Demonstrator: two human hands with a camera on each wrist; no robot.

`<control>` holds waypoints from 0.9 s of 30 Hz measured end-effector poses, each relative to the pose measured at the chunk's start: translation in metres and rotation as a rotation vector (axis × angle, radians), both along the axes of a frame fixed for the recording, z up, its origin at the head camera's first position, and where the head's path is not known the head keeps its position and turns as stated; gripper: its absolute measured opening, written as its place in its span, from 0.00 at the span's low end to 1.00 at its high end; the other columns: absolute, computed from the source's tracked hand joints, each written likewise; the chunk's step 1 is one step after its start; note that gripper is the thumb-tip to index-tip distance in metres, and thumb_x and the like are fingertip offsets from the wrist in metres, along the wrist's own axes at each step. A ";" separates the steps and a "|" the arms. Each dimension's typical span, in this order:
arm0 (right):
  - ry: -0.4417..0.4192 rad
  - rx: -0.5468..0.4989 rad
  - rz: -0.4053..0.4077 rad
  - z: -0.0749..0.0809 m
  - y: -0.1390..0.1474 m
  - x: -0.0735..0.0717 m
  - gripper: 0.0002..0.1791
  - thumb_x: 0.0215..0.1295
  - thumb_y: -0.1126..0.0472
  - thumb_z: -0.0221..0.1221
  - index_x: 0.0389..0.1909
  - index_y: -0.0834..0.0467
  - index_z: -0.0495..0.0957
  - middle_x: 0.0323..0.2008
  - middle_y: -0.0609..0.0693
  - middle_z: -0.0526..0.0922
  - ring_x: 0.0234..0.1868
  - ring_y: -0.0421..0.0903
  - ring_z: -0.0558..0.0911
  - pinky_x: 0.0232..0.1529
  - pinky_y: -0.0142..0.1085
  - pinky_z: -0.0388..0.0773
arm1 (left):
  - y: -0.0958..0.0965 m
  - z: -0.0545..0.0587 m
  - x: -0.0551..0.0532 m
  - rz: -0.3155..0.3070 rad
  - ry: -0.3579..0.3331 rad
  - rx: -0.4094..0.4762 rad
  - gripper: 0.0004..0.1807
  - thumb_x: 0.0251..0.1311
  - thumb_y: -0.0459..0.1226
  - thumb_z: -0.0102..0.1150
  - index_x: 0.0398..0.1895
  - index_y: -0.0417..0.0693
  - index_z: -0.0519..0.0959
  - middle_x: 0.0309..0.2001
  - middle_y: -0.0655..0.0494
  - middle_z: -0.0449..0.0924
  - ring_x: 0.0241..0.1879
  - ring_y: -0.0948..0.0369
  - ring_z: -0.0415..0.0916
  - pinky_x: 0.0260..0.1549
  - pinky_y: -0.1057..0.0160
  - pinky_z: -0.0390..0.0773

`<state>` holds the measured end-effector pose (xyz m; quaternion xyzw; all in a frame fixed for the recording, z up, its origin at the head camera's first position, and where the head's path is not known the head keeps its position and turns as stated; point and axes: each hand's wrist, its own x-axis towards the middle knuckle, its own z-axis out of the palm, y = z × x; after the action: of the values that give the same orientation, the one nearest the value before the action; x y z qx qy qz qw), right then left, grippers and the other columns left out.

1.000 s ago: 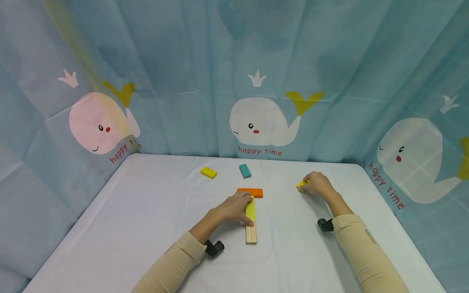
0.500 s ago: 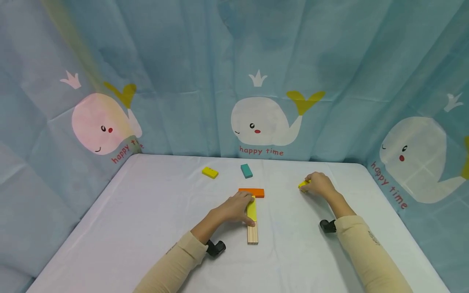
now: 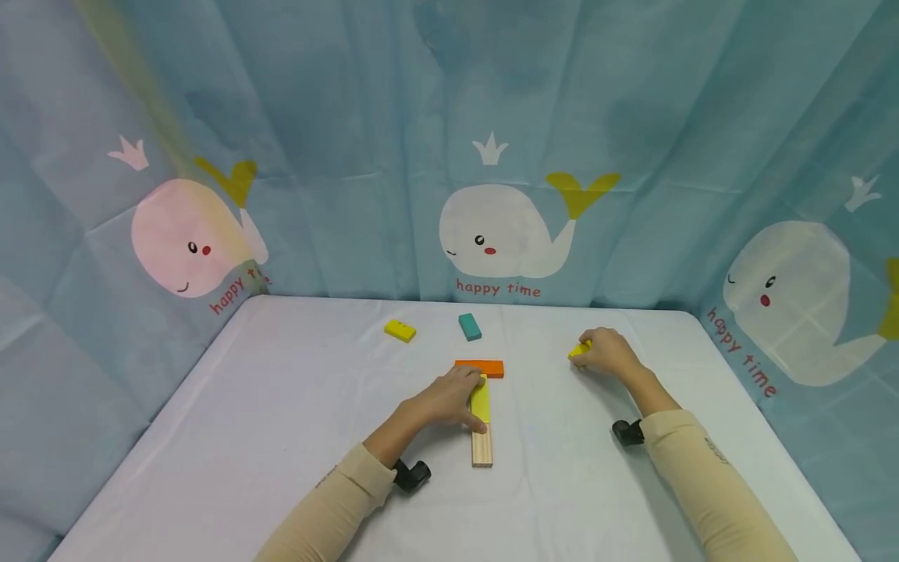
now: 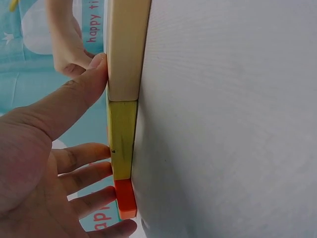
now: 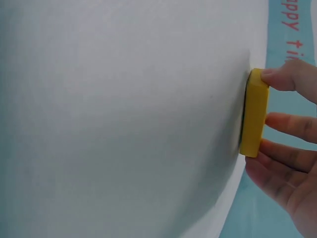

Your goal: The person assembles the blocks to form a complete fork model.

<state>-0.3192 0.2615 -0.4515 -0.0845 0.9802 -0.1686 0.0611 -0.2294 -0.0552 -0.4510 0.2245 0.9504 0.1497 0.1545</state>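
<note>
1. Two hands out over the table (image 3: 295,421), and look at the right hand (image 3: 609,353) by the far right corner: it pinches a yellow block (image 5: 254,114), thumb at one end, fingers on the broad face and round the other end. Whether the surface bears any of its weight, I can't tell.

2. Across to the left hand (image 3: 444,396), well in from the edges: loosely spread, nothing clenched, thumb on the plain block (image 3: 481,449), fingers resting over the middle block (image 3: 481,400) and the orange block (image 3: 495,369).

3. Those three touch: plain and middle end to end, orange crosswise on the far-edge side.

4. Up near the far edge, the teal block (image 3: 470,327) sits about midway along, the left block (image 3: 400,331) nearer the far left corner.

5. Handling? Painted wood, by the look: light, stiff, hardly fragile, perhaps slick on the smooth faces. Best held, I'd judge, across the ends or narrow sides.
</note>
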 end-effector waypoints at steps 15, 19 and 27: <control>-0.018 -0.050 0.044 0.011 -0.026 -0.005 0.29 0.54 0.53 0.68 0.53 0.67 0.79 0.50 0.64 0.81 0.44 0.54 0.77 0.48 0.47 0.76 | 0.001 -0.002 0.001 -0.001 0.011 -0.011 0.47 0.44 0.56 0.74 0.67 0.48 0.69 0.70 0.52 0.65 0.71 0.55 0.59 0.68 0.51 0.66; -0.020 -0.059 0.054 0.014 -0.035 -0.007 0.28 0.55 0.54 0.67 0.53 0.66 0.79 0.51 0.63 0.81 0.45 0.54 0.77 0.49 0.48 0.77 | 0.001 -0.003 0.001 -0.002 0.013 -0.007 0.46 0.45 0.56 0.74 0.67 0.47 0.69 0.70 0.52 0.65 0.70 0.55 0.60 0.68 0.51 0.67; -0.001 -0.060 0.090 0.017 -0.052 -0.012 0.26 0.55 0.53 0.67 0.52 0.66 0.80 0.49 0.62 0.83 0.44 0.53 0.77 0.51 0.47 0.77 | -0.001 -0.002 0.001 -0.008 0.019 -0.001 0.47 0.44 0.56 0.74 0.67 0.47 0.68 0.70 0.51 0.65 0.70 0.55 0.60 0.68 0.51 0.67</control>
<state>-0.3309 0.2091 -0.4342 -0.1301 0.9699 -0.1948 0.0665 -0.2287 -0.0557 -0.4528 0.2295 0.9510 0.1464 0.1464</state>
